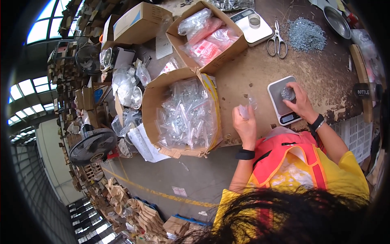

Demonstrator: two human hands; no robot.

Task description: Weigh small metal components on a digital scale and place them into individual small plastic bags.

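My right hand (300, 101) grips a small round cup (287, 94) with shiny metal pieces in it, over the plate of a white kitchen scale (276, 96). Whether the cup rests on the plate or hovers just above it, I cannot tell. To the left, my left hand (244, 129) pinches a small clear plastic bag (252, 104) upright near the table's front edge. Beside that hand stands an open cardboard box (215, 106) holding many clear bags of small hardware (185, 116).
A heap of small metal screws or similar hardware (306, 34) lies on the table (239, 73), near scissors (277, 44). A second white scale (262, 34) bears a small cup. Another carton (175, 34) holds red-and-clear bags. A metal bowl (337, 22) sits far right; a fan (92, 147) stands left.
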